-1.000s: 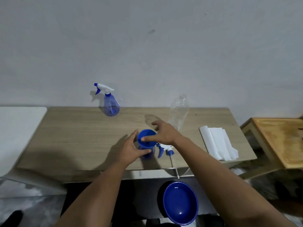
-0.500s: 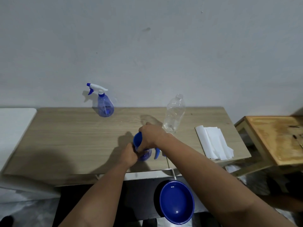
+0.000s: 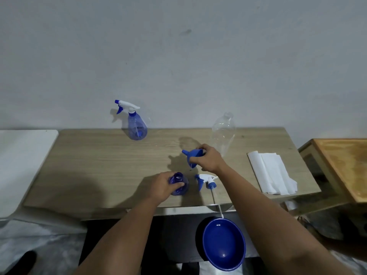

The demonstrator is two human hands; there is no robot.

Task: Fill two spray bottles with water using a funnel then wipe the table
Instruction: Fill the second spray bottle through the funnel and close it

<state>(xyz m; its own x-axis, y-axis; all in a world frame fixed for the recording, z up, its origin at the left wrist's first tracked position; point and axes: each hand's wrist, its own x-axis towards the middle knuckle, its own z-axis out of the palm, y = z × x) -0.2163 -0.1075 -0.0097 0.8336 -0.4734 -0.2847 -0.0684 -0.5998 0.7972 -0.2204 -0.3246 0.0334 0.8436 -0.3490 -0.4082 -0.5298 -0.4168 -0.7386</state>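
Left hand grips the open spray bottle, upright nr front edge of the table. Right hand holds the blue funnel tilted, spout to the left, above table & apart from the bottle mouth. Detached spray head lies just right of the bottle, tube over the edge. Second spray bottle, capped, stands at back left; clear bottle at back, paper towels at right. Blue bowl sits below table edge.
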